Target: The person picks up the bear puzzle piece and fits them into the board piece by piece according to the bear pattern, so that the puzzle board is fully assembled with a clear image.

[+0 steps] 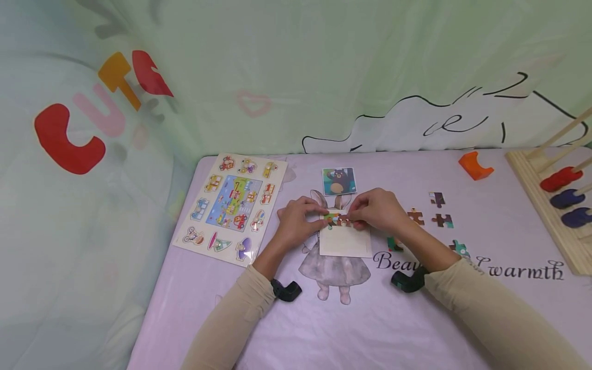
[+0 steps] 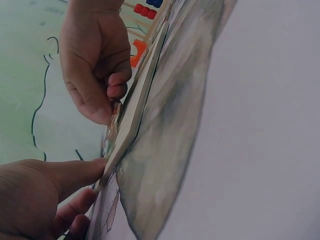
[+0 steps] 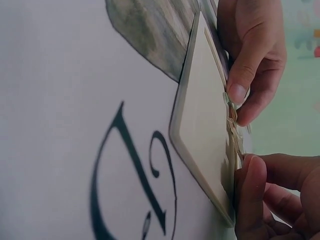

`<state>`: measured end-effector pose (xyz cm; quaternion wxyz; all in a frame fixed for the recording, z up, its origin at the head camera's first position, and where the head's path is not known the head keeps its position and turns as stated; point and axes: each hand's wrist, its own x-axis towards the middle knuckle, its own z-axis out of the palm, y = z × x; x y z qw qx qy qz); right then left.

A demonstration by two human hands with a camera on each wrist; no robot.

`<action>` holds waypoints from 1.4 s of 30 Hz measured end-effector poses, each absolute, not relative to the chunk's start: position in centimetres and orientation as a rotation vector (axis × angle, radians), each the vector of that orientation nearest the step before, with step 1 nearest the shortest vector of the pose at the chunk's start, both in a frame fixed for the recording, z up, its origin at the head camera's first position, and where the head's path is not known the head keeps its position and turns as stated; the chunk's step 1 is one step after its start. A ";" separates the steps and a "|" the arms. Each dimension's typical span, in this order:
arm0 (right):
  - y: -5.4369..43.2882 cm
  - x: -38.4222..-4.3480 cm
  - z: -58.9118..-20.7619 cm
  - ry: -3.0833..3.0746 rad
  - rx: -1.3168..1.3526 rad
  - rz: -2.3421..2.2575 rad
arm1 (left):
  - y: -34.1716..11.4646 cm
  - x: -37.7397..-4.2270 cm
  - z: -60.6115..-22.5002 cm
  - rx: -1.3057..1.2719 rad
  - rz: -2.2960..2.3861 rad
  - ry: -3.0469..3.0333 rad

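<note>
A small pale puzzle board (image 1: 345, 244) lies on the table, with joined picture pieces along its far edge. My left hand (image 1: 295, 222) grips the board's left edge between thumb and forefinger, at the far-left corner beside a green-and-orange piece (image 1: 330, 218). From the right, my right hand (image 1: 380, 209) pinches a brown jigsaw piece (image 1: 344, 220) between thumb and forefinger at the far edge. Its fingertips cover part of that piece; whether it is fully seated I cannot tell. Behind the board lies a bear picture card (image 1: 339, 181).
Several loose jigsaw pieces (image 1: 443, 221) lie right of the board, some partly behind my right forearm. A vehicle peg puzzle (image 1: 214, 205) sits at left. An orange block (image 1: 476, 166) and a wooden bead frame (image 1: 548, 205) stand at right. A fabric wall (image 1: 277, 67) rises behind the table.
</note>
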<state>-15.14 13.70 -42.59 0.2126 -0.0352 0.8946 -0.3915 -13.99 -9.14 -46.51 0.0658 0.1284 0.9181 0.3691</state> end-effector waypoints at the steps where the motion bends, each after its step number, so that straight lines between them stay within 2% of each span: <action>1: 13.7 -15.2 -42.6 2.484 -0.101 -1.088 | -9.1 -14.0 -46.5 0.387 1.116 2.767; 16: 12.9 -15.3 -42.5 2.675 -0.123 -0.953 | -9.0 -14.1 -46.4 0.353 1.117 2.764; 32: 13.1 -15.5 -42.7 2.678 -0.128 -0.909 | -6.9 -14.7 -45.8 0.055 1.015 2.843; 42: 13.2 -15.5 -42.7 2.625 -0.100 -0.952 | -6.4 -14.7 -45.2 0.019 0.973 2.848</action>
